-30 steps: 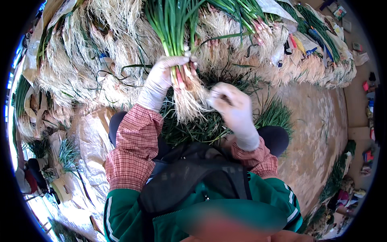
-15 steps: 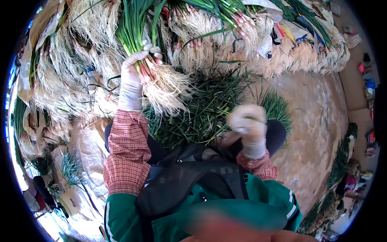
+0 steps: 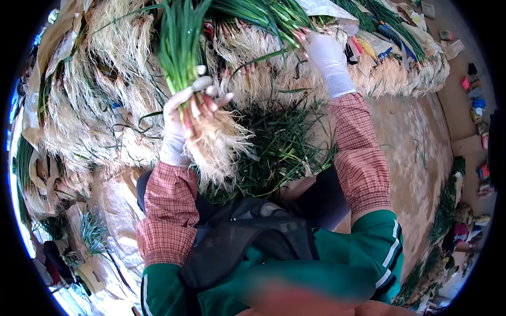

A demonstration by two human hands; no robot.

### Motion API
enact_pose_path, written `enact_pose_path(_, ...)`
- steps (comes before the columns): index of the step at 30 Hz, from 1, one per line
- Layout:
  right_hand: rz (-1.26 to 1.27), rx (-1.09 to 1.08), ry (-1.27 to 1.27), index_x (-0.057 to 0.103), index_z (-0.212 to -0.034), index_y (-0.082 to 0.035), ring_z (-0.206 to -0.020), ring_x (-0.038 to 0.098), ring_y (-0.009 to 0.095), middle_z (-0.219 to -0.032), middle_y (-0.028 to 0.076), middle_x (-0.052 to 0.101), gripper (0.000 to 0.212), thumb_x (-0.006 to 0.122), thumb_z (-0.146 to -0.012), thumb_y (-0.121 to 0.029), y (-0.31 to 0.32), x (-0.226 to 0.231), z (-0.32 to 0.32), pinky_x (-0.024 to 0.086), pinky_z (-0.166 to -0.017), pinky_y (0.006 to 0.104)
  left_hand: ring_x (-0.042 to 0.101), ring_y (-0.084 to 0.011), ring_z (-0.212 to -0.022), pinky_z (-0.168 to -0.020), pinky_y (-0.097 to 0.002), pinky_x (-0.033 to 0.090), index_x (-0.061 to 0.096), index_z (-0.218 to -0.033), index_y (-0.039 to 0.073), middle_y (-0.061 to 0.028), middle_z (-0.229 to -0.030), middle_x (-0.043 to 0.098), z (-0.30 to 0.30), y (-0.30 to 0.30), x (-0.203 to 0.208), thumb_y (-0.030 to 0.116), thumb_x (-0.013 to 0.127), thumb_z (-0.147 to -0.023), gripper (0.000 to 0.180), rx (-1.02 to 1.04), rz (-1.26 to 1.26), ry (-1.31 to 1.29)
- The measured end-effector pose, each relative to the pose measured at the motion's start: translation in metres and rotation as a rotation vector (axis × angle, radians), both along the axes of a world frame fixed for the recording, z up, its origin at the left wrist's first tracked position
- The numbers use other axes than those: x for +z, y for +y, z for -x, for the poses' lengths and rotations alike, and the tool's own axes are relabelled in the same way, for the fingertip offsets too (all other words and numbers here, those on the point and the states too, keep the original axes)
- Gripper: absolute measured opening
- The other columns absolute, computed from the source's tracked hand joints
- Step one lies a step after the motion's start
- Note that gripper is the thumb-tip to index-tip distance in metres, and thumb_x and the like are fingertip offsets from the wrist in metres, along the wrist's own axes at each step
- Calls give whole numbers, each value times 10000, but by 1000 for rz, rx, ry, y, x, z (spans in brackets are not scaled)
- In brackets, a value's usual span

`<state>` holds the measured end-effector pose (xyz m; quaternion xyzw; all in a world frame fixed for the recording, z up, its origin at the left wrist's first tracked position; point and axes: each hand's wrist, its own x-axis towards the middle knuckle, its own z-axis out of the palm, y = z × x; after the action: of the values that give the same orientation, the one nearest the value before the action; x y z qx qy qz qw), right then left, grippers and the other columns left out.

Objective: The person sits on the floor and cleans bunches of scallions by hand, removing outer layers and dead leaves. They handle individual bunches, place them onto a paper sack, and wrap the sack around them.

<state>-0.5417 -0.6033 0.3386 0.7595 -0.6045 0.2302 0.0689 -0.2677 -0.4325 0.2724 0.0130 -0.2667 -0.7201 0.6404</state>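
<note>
My left hand [image 3: 192,102], in a pale glove, is closed round the lower stems of a bunch of green garlic [image 3: 182,50]. Its long green leaves point away from me, and its pinkish stem ends and pale shaggy roots [image 3: 213,145] hang toward me. Farther off to the right, my gloved right hand [image 3: 322,51] reaches to the heap and pinches the pink stems of more green garlic [image 3: 284,23]. Its fingertips are partly hidden among the stalks.
Rooted bundles [image 3: 100,105] are stacked along the far side and left. Loose green leaf trimmings [image 3: 279,145] lie between my knees. A brown sheet [image 3: 408,142] covers the ground at right. Near the heap's right end lie a yellow item [image 3: 367,48] and a red one [image 3: 356,45].
My right hand has gone from near my right knee out to the stalks on the far heap. My left hand, still holding its bunch, has come slightly nearer me.
</note>
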Motion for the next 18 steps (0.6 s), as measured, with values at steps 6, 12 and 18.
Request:
enact_pose_path(6,-72,314,-631,693,-877,-90,-665,587,109,-735,46,646,180,653,-859,-265,14,9,5,469,-618,278,536,-222,-1048,-827,-421,495,413,-1242,46,-40,-1009,497,1,1,0,117,598,-817,469,-118,129,200)
enact_pose_path(12,-156,587,-729,681,-786,-79,-560,535,107,-685,35,634,272,648,-876,-334,130,-55,-49,424,-523,262,491,-376,-1220,-881,-410,537,524,-1098,9,-138,-1075,604,27,12,-12,98,609,-775,346,45,-225,-65)
enact_pose_path(18,-676,522,-1037,614,-1066,33,-695,638,199,-799,104,679,541,571,-897,-479,102,-92,-85,501,-656,308,651,-290,-724,-731,-399,555,541,-1122,-20,-198,-1022,638,20,22,-21,64,620,-792,350,66,-337,-191)
